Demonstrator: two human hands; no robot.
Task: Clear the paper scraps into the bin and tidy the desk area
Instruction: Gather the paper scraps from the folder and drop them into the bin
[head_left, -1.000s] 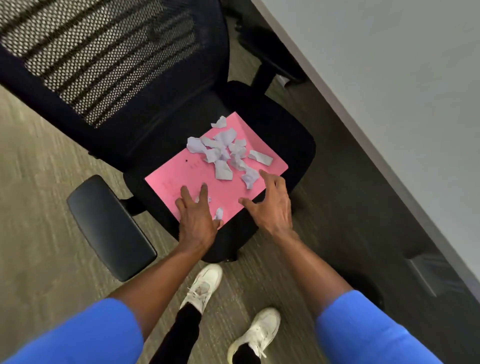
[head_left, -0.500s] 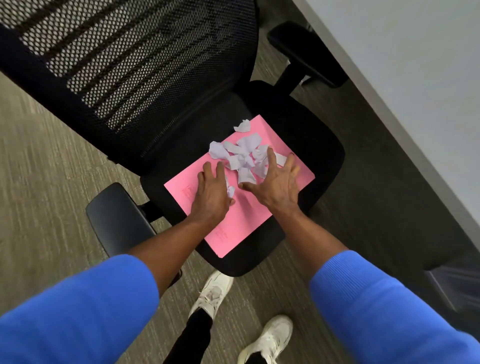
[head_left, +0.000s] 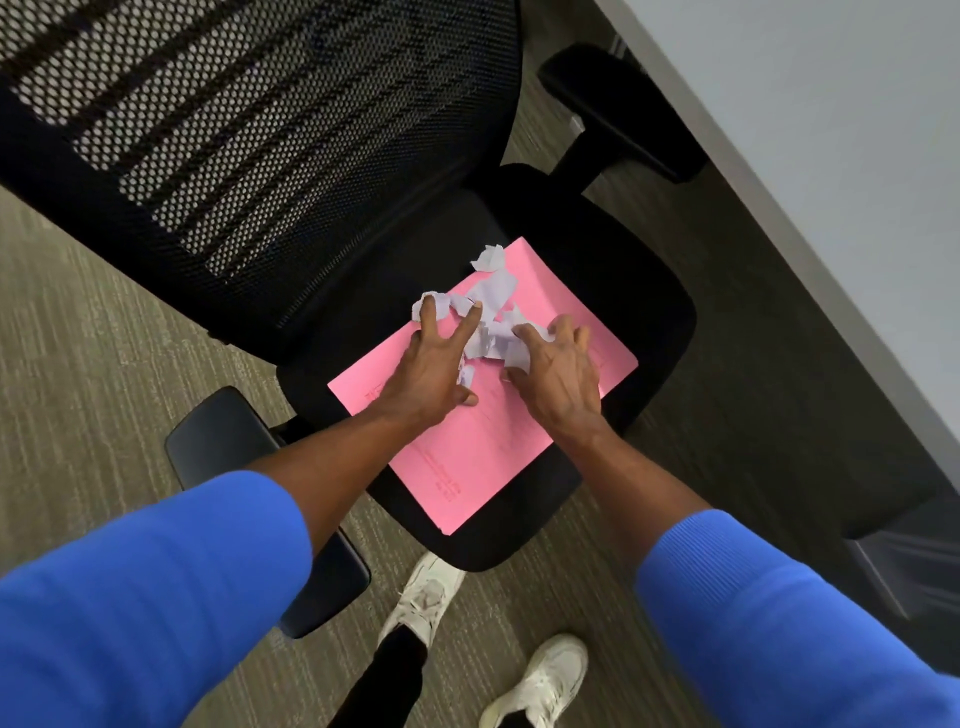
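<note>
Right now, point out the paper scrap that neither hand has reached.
The scrap at the far corner of the pink sheet, overhanging its edge. It lies alone beyond both hands; the other scraps are bunched between the fingers.

An office: a mesh-backed swivel chair (head_left: 291, 171) on low-pile carpet (head_left: 78, 332) beside a desk (head_left: 831, 130).

Single head-mounted wide-angle view, looking steeply down and forward from above the person's own forearms. The office chair seat (head_left: 597, 249) lies close below at centre; floor (head_left: 78, 364) fills the left, a pale surface (head_left: 831, 130) the upper right.
</note>
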